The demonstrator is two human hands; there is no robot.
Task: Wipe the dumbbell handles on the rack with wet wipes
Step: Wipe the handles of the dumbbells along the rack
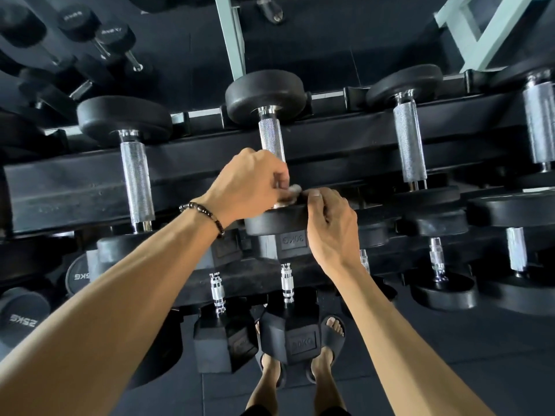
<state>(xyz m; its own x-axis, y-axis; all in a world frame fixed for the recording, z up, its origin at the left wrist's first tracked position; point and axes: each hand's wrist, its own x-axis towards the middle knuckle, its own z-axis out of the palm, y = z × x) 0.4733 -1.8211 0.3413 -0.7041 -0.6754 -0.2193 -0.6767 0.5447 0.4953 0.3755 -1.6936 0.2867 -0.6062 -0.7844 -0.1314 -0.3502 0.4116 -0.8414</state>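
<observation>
The left hand [252,181] curls its fingers round a crumpled white wipe [290,192], pressed to the near end of a knurled steel dumbbell handle [271,138] on the black rack [75,181]. Just right of those fingers, the right hand [332,226] grips the round matte rubber weight [274,222] (thumb on top).

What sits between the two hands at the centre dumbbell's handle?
In the head view, a small white wet wipe, pinched by the left hand against the handle; the right hand touches it.
</observation>
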